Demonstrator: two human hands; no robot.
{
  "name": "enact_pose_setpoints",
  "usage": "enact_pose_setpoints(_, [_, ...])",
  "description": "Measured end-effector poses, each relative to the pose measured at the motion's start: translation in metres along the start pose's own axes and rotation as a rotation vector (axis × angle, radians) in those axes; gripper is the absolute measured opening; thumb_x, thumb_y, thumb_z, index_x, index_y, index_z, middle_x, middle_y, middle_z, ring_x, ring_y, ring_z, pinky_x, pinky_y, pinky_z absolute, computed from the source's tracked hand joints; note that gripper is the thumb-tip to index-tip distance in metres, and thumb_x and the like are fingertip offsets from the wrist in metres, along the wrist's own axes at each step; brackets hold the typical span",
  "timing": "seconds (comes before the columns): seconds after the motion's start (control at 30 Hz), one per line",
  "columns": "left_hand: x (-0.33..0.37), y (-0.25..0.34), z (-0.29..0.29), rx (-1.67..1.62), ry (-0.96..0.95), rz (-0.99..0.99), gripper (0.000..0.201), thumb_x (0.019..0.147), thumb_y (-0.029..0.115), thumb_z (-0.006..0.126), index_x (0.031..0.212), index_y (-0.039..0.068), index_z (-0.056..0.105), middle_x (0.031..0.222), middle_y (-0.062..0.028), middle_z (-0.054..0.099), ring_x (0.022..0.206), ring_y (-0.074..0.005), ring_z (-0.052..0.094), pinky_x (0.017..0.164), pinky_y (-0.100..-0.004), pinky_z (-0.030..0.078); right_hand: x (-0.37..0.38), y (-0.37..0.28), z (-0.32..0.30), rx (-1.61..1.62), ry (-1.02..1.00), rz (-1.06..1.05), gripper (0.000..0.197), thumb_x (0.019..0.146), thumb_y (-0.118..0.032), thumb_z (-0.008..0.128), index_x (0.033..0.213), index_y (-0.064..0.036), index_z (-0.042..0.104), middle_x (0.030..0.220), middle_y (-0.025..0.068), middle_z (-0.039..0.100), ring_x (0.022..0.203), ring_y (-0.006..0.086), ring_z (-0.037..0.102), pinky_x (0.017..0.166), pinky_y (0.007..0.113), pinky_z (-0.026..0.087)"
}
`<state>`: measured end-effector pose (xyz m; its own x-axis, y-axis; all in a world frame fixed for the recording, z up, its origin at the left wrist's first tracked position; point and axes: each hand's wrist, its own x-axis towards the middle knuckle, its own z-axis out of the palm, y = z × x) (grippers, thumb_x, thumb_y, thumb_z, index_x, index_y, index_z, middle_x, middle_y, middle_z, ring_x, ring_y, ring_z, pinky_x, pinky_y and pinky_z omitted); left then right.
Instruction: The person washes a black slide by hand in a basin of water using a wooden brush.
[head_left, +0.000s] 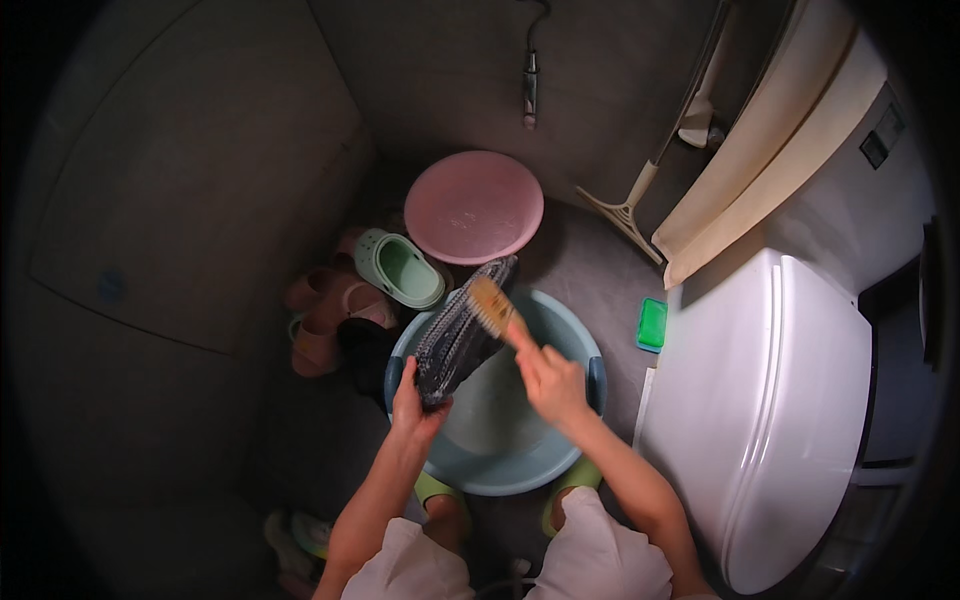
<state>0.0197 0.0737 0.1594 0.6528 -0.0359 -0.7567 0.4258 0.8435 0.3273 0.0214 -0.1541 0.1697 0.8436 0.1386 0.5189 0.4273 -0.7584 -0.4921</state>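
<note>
My left hand (415, 405) is closed around one end of a dark grey shoe (447, 347) with a pale ribbed pattern, held tilted above a blue basin (495, 483). In my right hand (553, 388) is a wooden scrubbing brush (492, 306), gripped by its handle. The brush head lies against the far part of the shoe, with its bristles toward it, and is slightly blurred. Cloudy greyish water shows in the basin beneath both hands. My fingers hide the near end of the shoe.
Beyond the basin sits a pink basin (474, 207). A mint-green clog (403, 270) and several other shoes lie at left. A green soap box (651, 325) is on the floor near the white toilet (735, 430). A squeegee (625, 214) leans beside a beige curtain (770, 150).
</note>
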Motion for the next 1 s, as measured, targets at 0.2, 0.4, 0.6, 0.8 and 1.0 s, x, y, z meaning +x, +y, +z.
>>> enact_pose_setpoints(0.2, [0.012, -0.007, -0.011, -0.137, -0.012, -0.138, 0.025, 0.095, 0.039, 0.059, 0.096, 0.015, 0.061, 0.085, 0.0019, 0.065, 0.068, -0.0132, 0.061, 0.051, -0.0265, 0.042, -0.017, -0.017, -0.008, -0.04, -0.052, -0.047, 0.054, 0.084, -0.016, 0.066, 0.135, -0.0278, 0.056, 0.061, 0.0046, 0.045, 0.04, 0.0211, 0.048, 0.039, 0.035, 0.044])
enact_pose_setpoints(0.4, [0.006, -0.005, -0.008, -0.063, -0.014, -0.092, 0.024, 0.094, 0.04, 0.06, 0.097, 0.016, 0.062, 0.088, 0.0017, 0.067, 0.07, -0.0134, 0.062, 0.054, -0.0269, 0.044, 0.005, -0.009, -0.01, -0.04, -0.073, -0.001, 0.054, 0.085, -0.02, 0.065, 0.137, -0.0292, 0.054, 0.059, 0.0043, 0.044, 0.04, 0.0226, 0.05, 0.039, 0.038, 0.046])
enact_pose_setpoints(0.6, [0.012, -0.011, -0.016, 0.007, 0.024, -0.103, 0.026, 0.094, 0.044, 0.058, 0.099, 0.019, 0.064, 0.088, 0.0023, 0.067, 0.071, -0.014, 0.062, 0.054, -0.0292, 0.043, -0.014, -0.017, -0.019, 0.029, -0.193, -0.046, 0.051, 0.087, -0.022, 0.064, 0.136, -0.0314, 0.054, 0.058, 0.0059, 0.049, 0.042, 0.0265, 0.053, 0.041, 0.039, 0.047])
enact_pose_setpoints(0.8, [-0.001, -0.005, 0.01, 0.101, -0.008, 0.0, 0.03, 0.094, 0.044, 0.059, 0.106, 0.017, 0.065, 0.1, 0.001, 0.07, 0.081, -0.0166, 0.065, 0.063, -0.0303, 0.047, 0.022, 0.053, -0.004, -0.135, -0.001, 0.146, 0.048, 0.091, -0.02, 0.059, 0.138, -0.0292, 0.051, 0.058, 0.0109, 0.056, 0.049, 0.0321, 0.057, 0.044, 0.043, 0.048])
enact_pose_setpoints(1.0, [0.009, -0.002, 0.0, 0.067, 0.071, 0.011, 0.038, 0.093, 0.045, 0.059, 0.118, 0.016, 0.062, 0.111, -0.0015, 0.068, 0.099, -0.0197, 0.064, 0.077, -0.0329, 0.05, -0.028, -0.047, -0.025, -0.041, -0.232, -0.127, 0.059, 0.083, -0.022, 0.066, 0.14, -0.0281, 0.051, 0.058, 0.0046, 0.046, 0.041, 0.0223, 0.052, 0.039, 0.038, 0.046])
